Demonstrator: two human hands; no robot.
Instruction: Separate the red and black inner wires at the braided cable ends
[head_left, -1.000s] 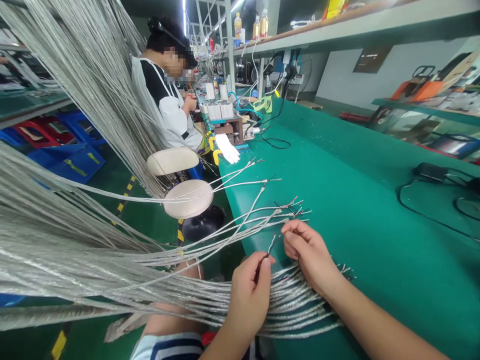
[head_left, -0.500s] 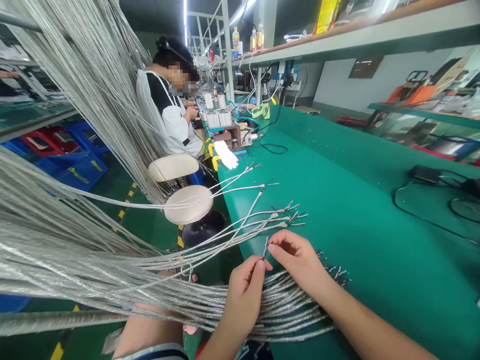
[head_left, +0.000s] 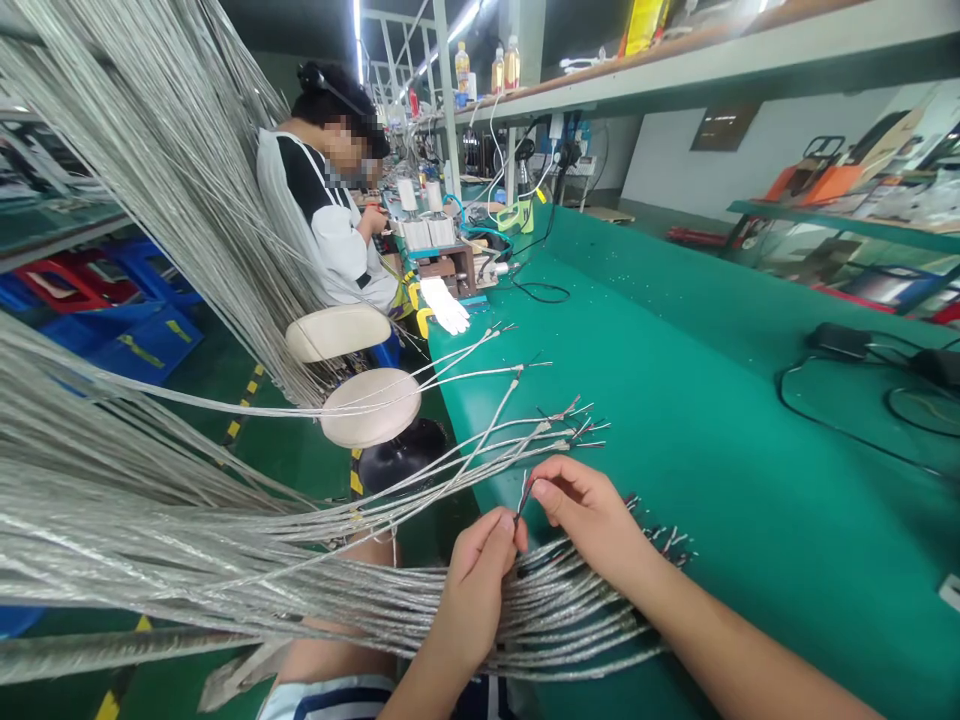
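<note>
**Both hands pinch a wire end**

Silver cables (head_left: 225,560) sweep in from the left, past a seated co-worker (head_left: 337,240), and bottles (head_left: 504,70) stand on a shelf, labels too small to read. The left hand (head_left: 472,590) and right hand (head_left: 589,515), closer together than a second ago, narrowly pinch a thin dark wire (head_left: 523,495) above the cables, over a green bench (head_left: 750,480).

L hand (head_left: 474,595) pinched shut, R hand (head_left: 589,517) curled just beside it w/ fingertips nearly touching.
</note>
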